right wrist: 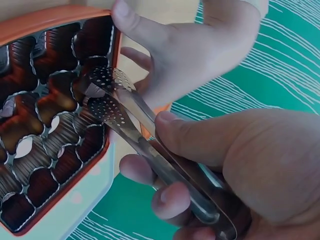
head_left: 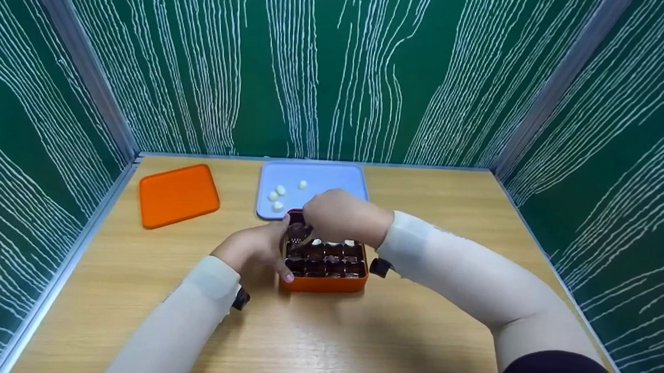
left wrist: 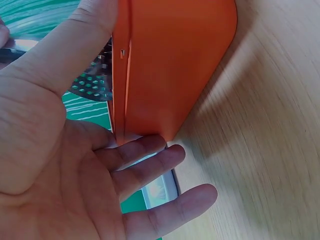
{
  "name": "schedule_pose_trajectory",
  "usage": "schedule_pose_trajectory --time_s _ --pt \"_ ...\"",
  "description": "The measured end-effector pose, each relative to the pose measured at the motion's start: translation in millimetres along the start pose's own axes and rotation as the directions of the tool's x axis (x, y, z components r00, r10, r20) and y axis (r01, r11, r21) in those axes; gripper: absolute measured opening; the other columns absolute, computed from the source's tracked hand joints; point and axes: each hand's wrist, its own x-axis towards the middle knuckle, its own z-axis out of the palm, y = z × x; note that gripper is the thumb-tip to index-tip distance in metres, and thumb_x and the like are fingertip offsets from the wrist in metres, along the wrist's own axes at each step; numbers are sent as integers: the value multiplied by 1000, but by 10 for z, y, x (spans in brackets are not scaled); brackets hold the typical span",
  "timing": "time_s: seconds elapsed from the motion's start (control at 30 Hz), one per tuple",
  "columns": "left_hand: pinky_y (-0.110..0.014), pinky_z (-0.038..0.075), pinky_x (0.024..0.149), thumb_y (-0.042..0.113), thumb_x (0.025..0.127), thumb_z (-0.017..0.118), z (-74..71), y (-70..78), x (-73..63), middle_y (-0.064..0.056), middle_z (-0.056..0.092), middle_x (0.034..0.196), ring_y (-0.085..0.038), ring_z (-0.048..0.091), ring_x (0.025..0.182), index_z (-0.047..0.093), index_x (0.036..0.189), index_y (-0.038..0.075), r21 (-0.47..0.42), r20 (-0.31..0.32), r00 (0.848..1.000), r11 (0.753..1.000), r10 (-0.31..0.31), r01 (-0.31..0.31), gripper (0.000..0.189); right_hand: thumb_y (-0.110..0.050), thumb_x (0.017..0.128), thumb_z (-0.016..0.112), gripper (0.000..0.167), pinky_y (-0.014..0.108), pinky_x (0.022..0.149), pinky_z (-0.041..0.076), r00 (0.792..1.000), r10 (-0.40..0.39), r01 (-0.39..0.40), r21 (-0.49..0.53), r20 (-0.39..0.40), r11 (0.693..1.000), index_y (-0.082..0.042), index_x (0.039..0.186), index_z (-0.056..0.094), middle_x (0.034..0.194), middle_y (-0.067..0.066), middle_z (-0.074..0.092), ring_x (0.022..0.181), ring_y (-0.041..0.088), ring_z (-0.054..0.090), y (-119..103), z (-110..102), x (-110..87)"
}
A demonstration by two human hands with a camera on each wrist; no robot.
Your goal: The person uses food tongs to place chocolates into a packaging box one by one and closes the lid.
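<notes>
overall, green walls (head_left: 358, 71) border a wooden table (head_left: 327, 335) beneath an orange box (head_left: 323, 284).

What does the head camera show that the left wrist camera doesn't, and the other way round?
Only the head view shows the flat orange piece lying at the left, the pale sleeves and the dark compartments inside the orange box.

Only the left wrist view shows the palm of the left hand and a small notch near the box's rim.

Both show that hand at the box, the tongs' perforated tip, the wooden table and the green wall.
</notes>
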Motion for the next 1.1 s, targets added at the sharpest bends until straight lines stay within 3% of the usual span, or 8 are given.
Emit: schedule_pose_trajectory --time_s 0.17,0.33,0.5,0.93,1.1 --pt "-54 17 147 20 71 112 -5 -15 2 -24 22 189 -40 28 174 -2 182 2 9 3 999 999 43 -43 160 -22 105 80 13 43 85 69 999 -31 31 -73 -7 997 -9 104 80 92 7 80 79 23 68 -124 13 78" --pt "-52 20 146 12 68 112 -6 -36 20 -17 41 182 -34 40 168 19 181 9 -20 -6 993 992 122 -122 146 -17 106 73 9 38 84 69 998 -58 59 -177 13 982 -12 109 80 92 4 78 80 20 67 -236 10 179" --pt "-50 23 146 10 68 112 7 -23 15 -12 48 178 -32 45 165 34 177 11 -47 -7 993 992 117 -118 134 -17 107 71 9 34 80 68 997 -42 55 -228 62 972 -14 111 79 89 2 74 78 18 64 -286 16 245" --pt "-54 25 145 15 68 113 5 -15 9 -16 49 177 -35 45 165 35 176 10 -23 -8 996 995 93 -93 134 -21 106 75 8 33 83 67 993 -26 47 -187 115 981 -15 110 78 89 1 73 79 17 64 -295 -44 210" --pt "-54 25 145 15 68 113 4 -19 20 -17 48 178 -35 44 166 34 176 9 -14 -2 995 995 95 -95 135 -19 104 74 6 35 85 65 993 -19 32 -114 114 993 -13 105 75 88 1 69 81 19 62 -256 -61 241"
